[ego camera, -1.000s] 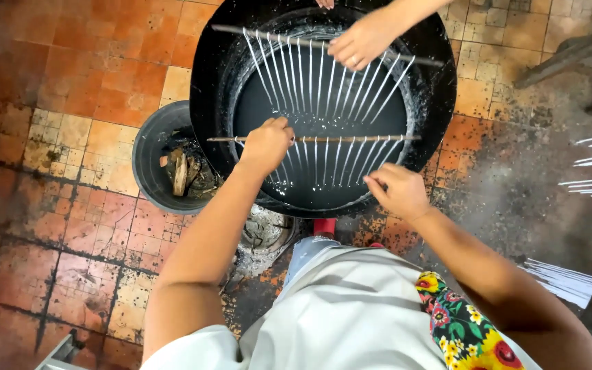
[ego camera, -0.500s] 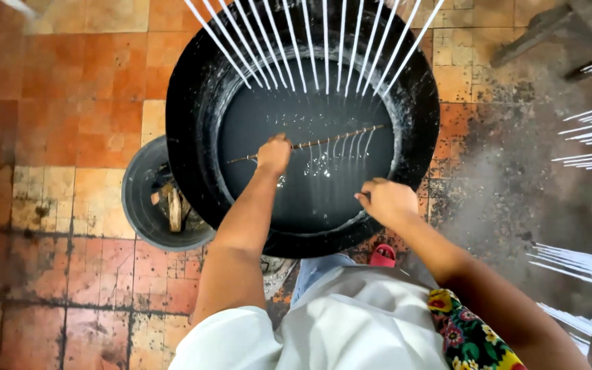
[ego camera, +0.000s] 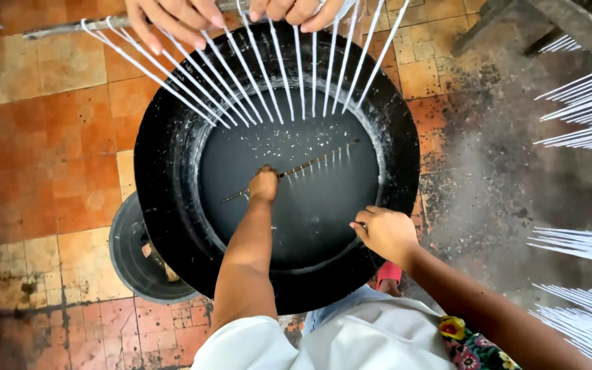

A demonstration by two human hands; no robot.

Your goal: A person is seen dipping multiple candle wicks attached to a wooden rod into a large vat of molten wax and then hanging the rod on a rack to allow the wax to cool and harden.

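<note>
My left hand (ego camera: 264, 184) grips a thin wooden rod (ego camera: 310, 164) hung with several white tapers, lowered into the dark liquid of a big black vat (ego camera: 166, 199). The tapers are mostly under the surface. My right hand (ego camera: 384, 231) hovers over the vat's near right rim, fingers curled, holding nothing that I can see. At the top edge another person's hands (ego camera: 173, 15) hold a second rod (ego camera: 63, 27) with several long white tapers (ego camera: 289, 75) hanging above the vat.
A smaller black bucket (ego camera: 126, 257) with wood pieces stands at the vat's left. More white tapers (ego camera: 577, 109) hang on racks at the right. The floor is worn orange tile (ego camera: 49, 137). A red sandal (ego camera: 388, 273) shows beneath the vat's rim.
My left hand has pushed its rod of tapers deeper into the liquid. The other person has lifted their rod clear, up toward the top edge. The view has shifted.
</note>
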